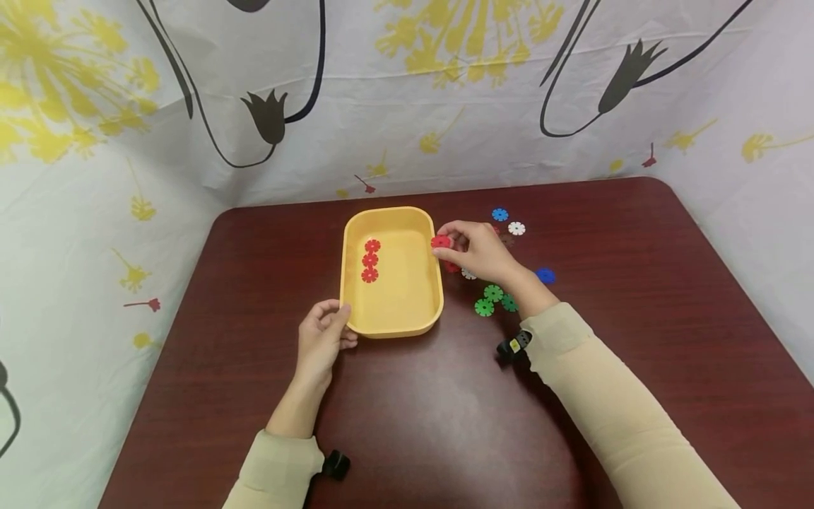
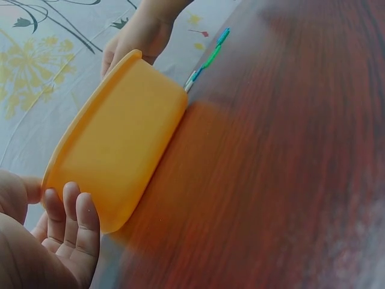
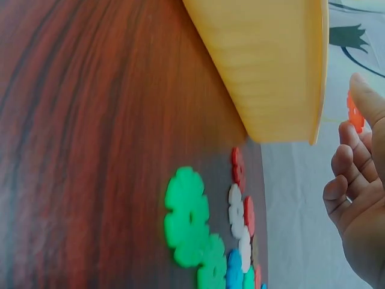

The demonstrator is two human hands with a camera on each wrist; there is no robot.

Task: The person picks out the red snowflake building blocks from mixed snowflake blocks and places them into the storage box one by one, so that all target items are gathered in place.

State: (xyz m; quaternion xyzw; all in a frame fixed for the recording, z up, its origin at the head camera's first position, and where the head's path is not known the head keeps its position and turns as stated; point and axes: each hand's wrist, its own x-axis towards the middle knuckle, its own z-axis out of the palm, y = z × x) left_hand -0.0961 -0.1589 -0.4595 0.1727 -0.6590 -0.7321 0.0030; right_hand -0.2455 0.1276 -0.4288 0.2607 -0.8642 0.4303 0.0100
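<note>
Right hand [image 1: 480, 251] pinches a red disc [image 1: 440, 242] by the yellow tray [image 1: 407, 293], left hand [image 1: 318, 341] pinching its near corner.

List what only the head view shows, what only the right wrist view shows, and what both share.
Only head: the inside of the yellow tray, three red flower-shaped discs lined up in it, and the left hand holding the tray's near left corner.

Only right wrist: the palm of the right hand and the tray's outer wall side-on.

Both: the tray, the right hand pinching a red disc, green discs and white discs on the wood-grain table, and the patterned cloth behind.
</note>
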